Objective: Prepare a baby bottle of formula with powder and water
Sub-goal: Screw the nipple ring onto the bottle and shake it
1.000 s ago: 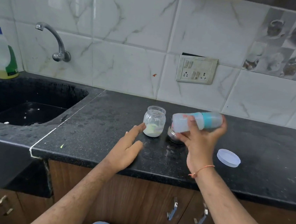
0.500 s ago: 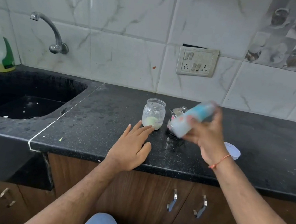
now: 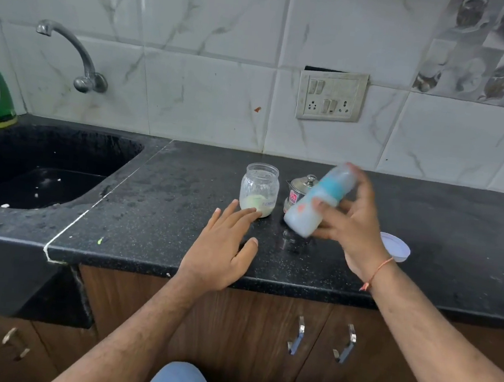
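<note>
stage: mixing, late; powder and water judged in | right hand (image 3: pixel 352 232) gripped capped bottle (image 3: pixel 317 204) tilted, blurred, above counter (image 3: pixel 155 211) mid-front | left hand (image 3: pixel 222 250) flat, fingers straight, by front edge, near jar (image 3: pixel 259 189) | left: finish shaking; set down

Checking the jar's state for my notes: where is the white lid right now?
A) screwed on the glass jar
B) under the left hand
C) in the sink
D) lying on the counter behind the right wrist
D: the white lid lies flat on the counter, while the glass jar stands open.
</note>
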Tool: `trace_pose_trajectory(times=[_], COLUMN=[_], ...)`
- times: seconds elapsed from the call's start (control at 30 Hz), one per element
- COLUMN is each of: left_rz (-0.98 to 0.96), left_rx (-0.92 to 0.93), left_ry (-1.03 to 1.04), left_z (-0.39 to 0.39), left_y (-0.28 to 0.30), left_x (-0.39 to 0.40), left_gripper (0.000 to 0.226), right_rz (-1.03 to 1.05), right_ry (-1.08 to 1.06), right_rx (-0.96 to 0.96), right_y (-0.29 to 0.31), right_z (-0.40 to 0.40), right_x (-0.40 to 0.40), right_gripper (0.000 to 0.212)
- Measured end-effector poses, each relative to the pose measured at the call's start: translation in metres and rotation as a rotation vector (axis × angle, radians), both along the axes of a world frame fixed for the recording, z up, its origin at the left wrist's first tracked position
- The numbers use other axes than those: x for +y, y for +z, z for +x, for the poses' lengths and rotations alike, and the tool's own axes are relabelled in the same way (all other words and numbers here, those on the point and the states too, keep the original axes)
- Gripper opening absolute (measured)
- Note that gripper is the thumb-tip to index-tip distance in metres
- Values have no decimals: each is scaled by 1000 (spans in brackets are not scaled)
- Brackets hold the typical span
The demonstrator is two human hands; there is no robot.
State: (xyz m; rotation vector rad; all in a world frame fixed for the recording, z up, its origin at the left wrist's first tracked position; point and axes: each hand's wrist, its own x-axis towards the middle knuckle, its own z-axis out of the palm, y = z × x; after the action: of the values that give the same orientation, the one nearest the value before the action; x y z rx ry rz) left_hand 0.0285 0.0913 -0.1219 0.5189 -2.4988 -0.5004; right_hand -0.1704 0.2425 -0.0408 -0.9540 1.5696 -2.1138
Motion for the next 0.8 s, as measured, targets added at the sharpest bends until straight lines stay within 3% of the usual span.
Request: trace_pose_trajectory(times=[0.07,0.17,0.3,0.4,0.5,0.6,0.63,0.73,0.8], left_rz=[-6,-8,-16,-5,-4,12,19,27,50], left_rx=[3,-1,9,12,31,34,33,49,53], left_ry=[0,-11,-3,-4,-4,-8,-13,-12,-11], left_z=[-1,0,-2,-1,-2,-1,0,-1,0], left_y=[0,-1,-1,-1,-2,-3,-2,-2,-2], left_x=[0,2,-1,1,-1,1,0,-2,-1], left_gripper=[69,68,65,64,63,63,62,62,62], right_rz=[-154,49,-86,114,-90,102,114,-117,22], right_ry=[-118,-19,-111,2,-121,21,28,-116,-33], right_rx=[-164,-28,-135,21,-157,9,29,-163,-58], right_y=[-5,-4,-9,-11,-15,-15,-16,-13,-9], right_z=[-8,-5,-10,-6,-13,-5,-3,-12,-9], right_x=[0,-1,2,3,5,4,4,5,5], right_gripper=[69,72,65,71,61,70,72,68,73])
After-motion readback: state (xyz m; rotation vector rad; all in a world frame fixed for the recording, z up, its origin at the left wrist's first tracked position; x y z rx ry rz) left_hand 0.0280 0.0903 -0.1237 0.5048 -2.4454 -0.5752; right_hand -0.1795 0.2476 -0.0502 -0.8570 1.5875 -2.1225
